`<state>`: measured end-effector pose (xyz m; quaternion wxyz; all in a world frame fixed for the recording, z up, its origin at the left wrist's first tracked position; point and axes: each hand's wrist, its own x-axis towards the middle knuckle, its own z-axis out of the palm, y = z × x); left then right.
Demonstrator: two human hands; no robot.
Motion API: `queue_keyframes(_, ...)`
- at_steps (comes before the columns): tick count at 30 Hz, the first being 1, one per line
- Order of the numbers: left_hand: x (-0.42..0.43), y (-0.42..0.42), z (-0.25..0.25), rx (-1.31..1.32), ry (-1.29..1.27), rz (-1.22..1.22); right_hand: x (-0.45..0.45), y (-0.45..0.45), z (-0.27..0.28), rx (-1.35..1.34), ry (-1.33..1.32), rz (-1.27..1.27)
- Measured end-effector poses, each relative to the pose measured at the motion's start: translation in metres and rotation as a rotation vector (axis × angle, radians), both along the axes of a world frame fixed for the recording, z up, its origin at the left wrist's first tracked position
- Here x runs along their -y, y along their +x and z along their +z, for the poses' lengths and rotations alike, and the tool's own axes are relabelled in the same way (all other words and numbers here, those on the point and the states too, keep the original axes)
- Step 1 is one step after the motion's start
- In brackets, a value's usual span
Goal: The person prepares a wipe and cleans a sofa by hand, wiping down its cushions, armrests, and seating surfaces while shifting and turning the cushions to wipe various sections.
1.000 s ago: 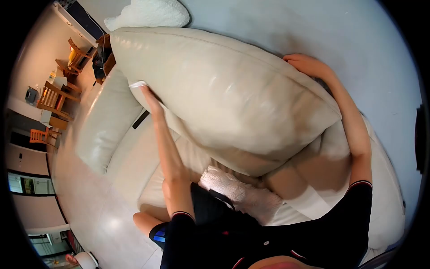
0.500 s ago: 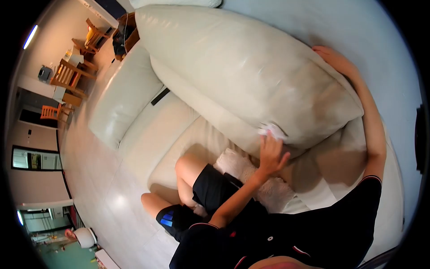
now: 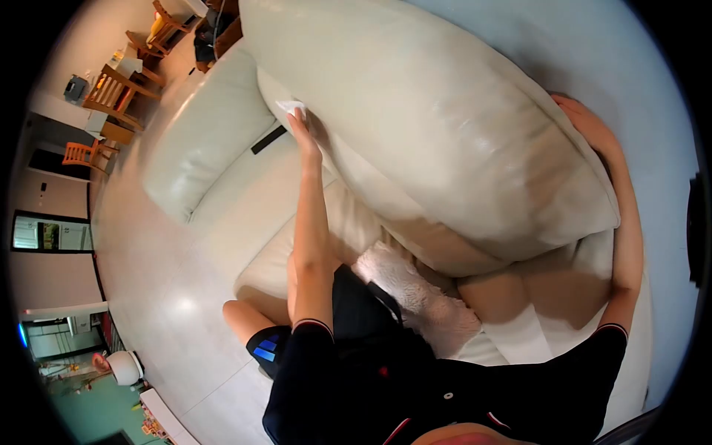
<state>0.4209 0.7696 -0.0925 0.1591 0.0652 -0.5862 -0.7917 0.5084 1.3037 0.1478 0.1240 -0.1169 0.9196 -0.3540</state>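
A small white cloth is in my left hand, its fingers closed on it. That arm is stretched out, and the cloth lies against the lower front of the large cream sofa backrest cushion, near the far armrest. My right hand reaches round the other end of the cushion and grips its back edge on the wall side. Some of its fingers are hidden there. Brownish shading shows on the cushion's near end. A fluffy pale pink pillow lies on the seat beside my legs.
A dark narrow strip lies on the seat by the far armrest. The blue-grey wall runs along the sofa's back. Wooden chairs stand across the tiled floor. A round white pot is at lower left.
My left hand has swept the white cloth along the cushion from its near end to the far armrest end. My right hand stays at the cushion's back edge. The view has shifted slightly.
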Motion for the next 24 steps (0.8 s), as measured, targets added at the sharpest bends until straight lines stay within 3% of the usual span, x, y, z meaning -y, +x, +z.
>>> queue_keyframes(2,-0.031,-0.004,0.028,-0.004,0.122,-0.060,0.002,0.003,0.002,-0.003,0.027,-0.016)
queue_keyframes(5,-0.062,0.009,0.029,-0.132,0.211,-0.027,0.001,0.003,0.005,-0.019,0.057,-0.043)
queue_keyframes(7,-0.073,0.042,0.023,-0.038,0.271,-0.032,0.000,0.000,0.001,-0.272,0.261,0.175)
queue_keyframes(8,-0.080,0.055,0.019,-0.070,0.327,-0.084,-0.004,-0.003,-0.003,-0.260,0.259,0.188)
queue_keyframes(10,-0.090,0.079,-0.007,-0.148,0.361,-0.150,-0.011,-0.007,-0.013,-0.128,0.051,-0.025)
queue_keyframes(11,-0.111,0.108,0.010,-0.175,0.360,-0.211,-0.006,-0.006,-0.010,-0.124,0.043,-0.012)
queue_keyframes(12,-0.126,0.126,-0.004,-0.216,0.367,-0.265,-0.001,-0.004,-0.003,-0.046,0.005,-0.020)
queue_keyframes(13,-0.144,0.161,0.014,-0.021,0.335,-0.210,0.005,-0.005,0.001,0.034,-0.030,-0.026)
queue_keyframes(14,-0.157,0.174,-0.017,-0.036,0.460,-0.273,-0.005,-0.014,-0.006,0.067,-0.006,-0.052)
queue_keyframes(16,-0.182,0.212,-0.026,-0.050,0.345,-0.327,-0.012,-0.019,-0.012,0.053,-0.011,-0.009)
queue_keyframes(19,-0.213,0.267,-0.027,0.348,0.603,-0.358,-0.027,-0.026,-0.022,0.002,-0.033,0.023)
queue_keyframes(24,-0.236,0.326,-0.016,0.151,-0.430,-0.477,-0.030,-0.023,-0.026,-0.039,-0.055,-0.016)
